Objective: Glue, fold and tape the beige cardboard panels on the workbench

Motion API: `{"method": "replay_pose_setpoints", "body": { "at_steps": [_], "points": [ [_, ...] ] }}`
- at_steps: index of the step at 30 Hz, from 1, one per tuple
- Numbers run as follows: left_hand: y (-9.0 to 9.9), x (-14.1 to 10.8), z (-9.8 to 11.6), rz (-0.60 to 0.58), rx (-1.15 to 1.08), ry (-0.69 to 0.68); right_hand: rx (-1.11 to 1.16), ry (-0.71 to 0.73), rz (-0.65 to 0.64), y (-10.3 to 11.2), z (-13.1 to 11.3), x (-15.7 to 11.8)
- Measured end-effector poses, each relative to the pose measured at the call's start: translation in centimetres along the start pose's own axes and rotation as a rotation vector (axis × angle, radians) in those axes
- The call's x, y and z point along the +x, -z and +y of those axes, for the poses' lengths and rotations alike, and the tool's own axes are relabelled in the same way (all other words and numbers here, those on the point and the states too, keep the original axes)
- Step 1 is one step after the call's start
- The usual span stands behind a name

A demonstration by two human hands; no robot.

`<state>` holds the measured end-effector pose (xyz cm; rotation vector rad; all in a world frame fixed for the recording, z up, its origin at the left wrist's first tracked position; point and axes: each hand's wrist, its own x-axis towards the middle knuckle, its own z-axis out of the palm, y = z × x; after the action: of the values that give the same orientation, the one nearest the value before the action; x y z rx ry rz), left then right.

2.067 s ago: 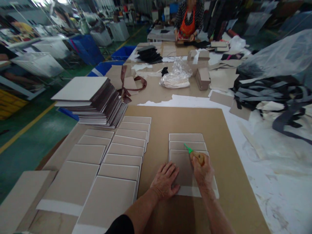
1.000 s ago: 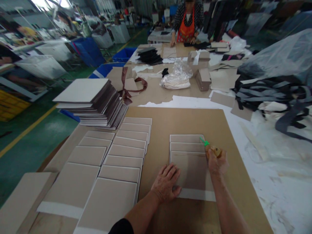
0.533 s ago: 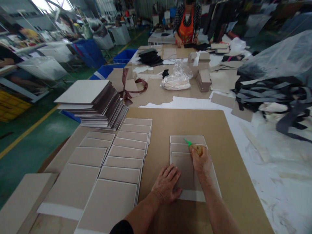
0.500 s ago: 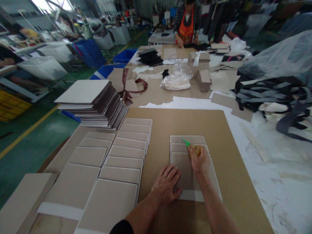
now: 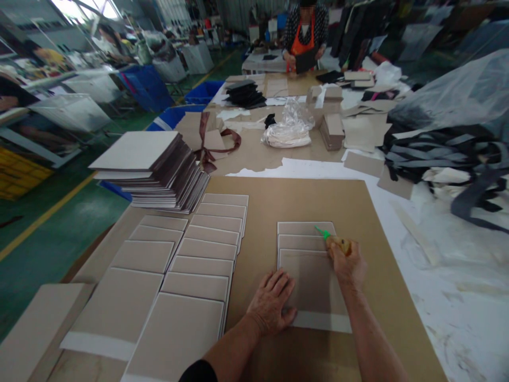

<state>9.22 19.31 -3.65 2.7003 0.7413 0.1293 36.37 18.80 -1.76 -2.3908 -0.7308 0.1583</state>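
Note:
Overlapping beige panels (image 5: 308, 281) lie fanned out in front of me on a brown board (image 5: 260, 212), with their far edges stepped. Flat on the left edge of the nearest panel rests my left hand (image 5: 272, 301), fingers stretched out. My right hand (image 5: 348, 262) is closed around a glue bottle (image 5: 339, 244) with a thin green nozzle. The nozzle points left, over the strips at the far end of the panels. Its tip is close to their surface; whether it touches I cannot tell.
Two rows of overlapping panels (image 5: 201, 281) lie to the left, below a tall stack of boards (image 5: 135, 151). Beyond the brown board are a plastic-wrapped bundle (image 5: 288, 132) and small stacked pieces (image 5: 332, 131). Dark straps (image 5: 441, 151) pile up at right. A co-worker (image 5: 304, 40) stands at the far end.
My right hand has moved right with the glue bottle, along the far strips. My left hand has stayed in place. The co-worker has lifted a dark piece off the table.

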Motion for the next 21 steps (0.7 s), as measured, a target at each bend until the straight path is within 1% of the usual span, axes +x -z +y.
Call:
{"method": "replay_pose_setpoints", "body": {
  "at_steps": [3, 6, 9, 14, 19, 21],
  "points": [
    [0.0, 0.1, 0.0, 0.002, 0.007, 0.002, -0.039, -0.004, 0.049, 0.5, 1.0, 0.8],
    [0.1, 0.1, 0.1, -0.003, 0.005, 0.006, -0.077, 0.019, 0.082, 0.9, 1.3, 1.1],
    [0.1, 0.1, 0.1, -0.019, -0.001, 0.005, -0.099, 0.054, 0.074, 0.8, 1.1, 0.9],
    [0.1, 0.1, 0.0, -0.015, -0.004, 0.009, -0.103, 0.101, 0.014, 0.5, 0.8, 0.7],
    [0.1, 0.1, 0.1, -0.002, -0.010, 0.011, -0.123, 0.059, 0.074, 1.4, 1.1, 1.1],
    [0.1, 0.1, 0.1, 0.000, -0.011, 0.013, -0.118, 0.075, 0.055, 1.2, 0.6, 0.7]
  ]
}}
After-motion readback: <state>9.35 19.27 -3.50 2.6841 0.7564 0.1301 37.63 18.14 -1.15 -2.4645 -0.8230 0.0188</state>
